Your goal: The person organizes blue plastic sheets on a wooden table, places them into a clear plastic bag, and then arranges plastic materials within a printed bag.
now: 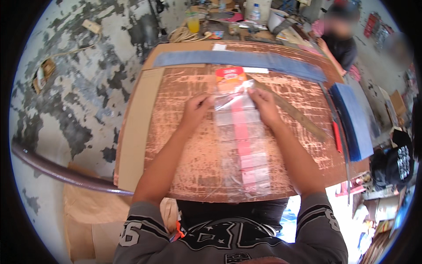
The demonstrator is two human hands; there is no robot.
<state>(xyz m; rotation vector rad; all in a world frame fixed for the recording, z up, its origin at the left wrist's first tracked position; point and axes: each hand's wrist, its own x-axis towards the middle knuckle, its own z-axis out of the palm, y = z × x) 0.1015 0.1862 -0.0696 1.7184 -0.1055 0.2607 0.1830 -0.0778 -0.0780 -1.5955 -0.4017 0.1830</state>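
A strip of clear bags (242, 141) is laid along the table (189, 154), flanked by both hands, a ruler (294, 112) just right.
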